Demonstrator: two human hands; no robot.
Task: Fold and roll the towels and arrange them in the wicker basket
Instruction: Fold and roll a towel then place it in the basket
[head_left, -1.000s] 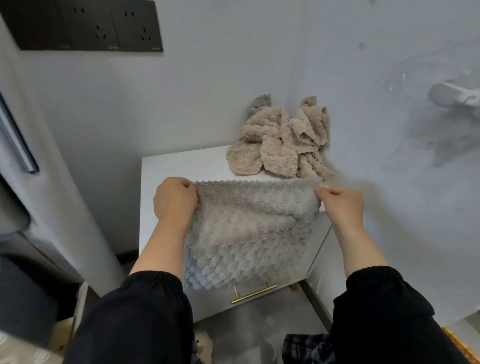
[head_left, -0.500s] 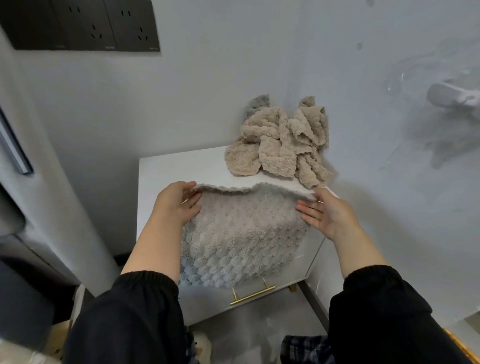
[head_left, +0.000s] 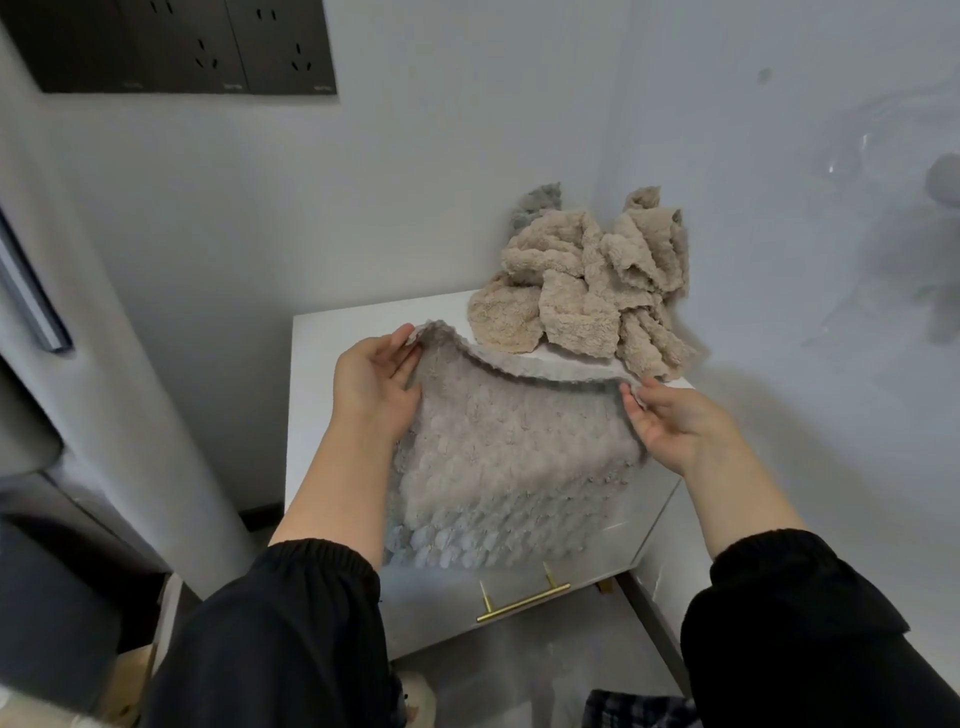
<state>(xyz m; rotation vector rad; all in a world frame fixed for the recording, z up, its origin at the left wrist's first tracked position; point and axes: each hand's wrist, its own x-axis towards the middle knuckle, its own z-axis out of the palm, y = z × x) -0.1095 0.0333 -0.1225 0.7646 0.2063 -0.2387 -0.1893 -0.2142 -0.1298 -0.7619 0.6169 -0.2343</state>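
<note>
- The left hand (head_left: 374, 384) pinches the left corner of the grey towel (head_left: 509, 457); the right hand (head_left: 675, 421) pinches the right corner.
- The towel drapes over the cabinet (head_left: 322, 374), hiding its front edge.

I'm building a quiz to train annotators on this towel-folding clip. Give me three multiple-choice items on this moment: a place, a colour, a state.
1. Where on the cabinet does the heap of beige towels lie?
A. front edge
B. back right corner
C. left side

2. What colour is the drawer handle?
A. gold
B. black
C. red

3. How is the grey towel held?
A. rolled in one hand
B. lying flat, untouched
C. pinched at its upper corners by the left hand and right hand

Answers: 1 B, the heap sits behind the grey towel, at the far right. 2 A, the bar shines gold. 3 C, each hand pinches one corner and the towel hangs down.
</note>
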